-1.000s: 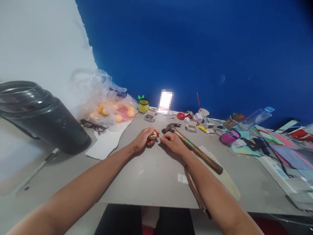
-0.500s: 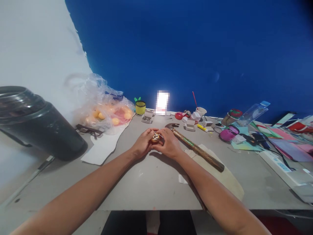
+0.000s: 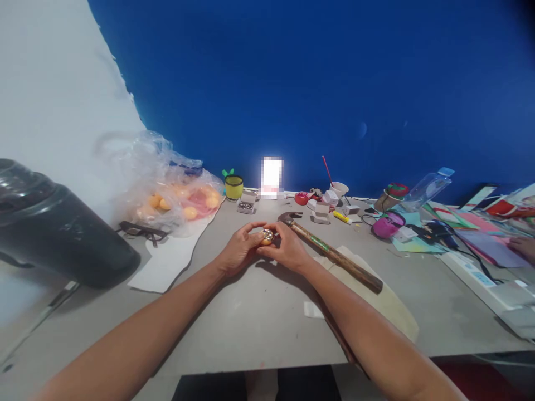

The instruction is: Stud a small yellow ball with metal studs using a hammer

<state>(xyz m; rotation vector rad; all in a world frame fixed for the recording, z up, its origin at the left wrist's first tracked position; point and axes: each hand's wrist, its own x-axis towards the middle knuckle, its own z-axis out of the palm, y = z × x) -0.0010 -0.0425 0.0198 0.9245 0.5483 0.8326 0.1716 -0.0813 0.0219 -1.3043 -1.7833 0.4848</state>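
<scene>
In the head view, a small orange ball set with shiny metal studs is held between both hands, just over the table. My left hand grips it from the left, thumb and fingers closed round its side. From the right, my right hand pinches it with bent fingers. A claw hammer with a wooden handle lies right beside my right hand. Beyond my hands stands a small open box with shiny metal pieces in it.
At left are a large dark tumbler, a clear bag of orange balls, glasses and white paper. Small boxes, a paper cup, a power strip and coloured papers fill the right. Another person's hand shows there.
The ball is turned slightly between my fingers, and both hands still hold it. The view has shifted a little. Another person's hand has come in at the right edge.
</scene>
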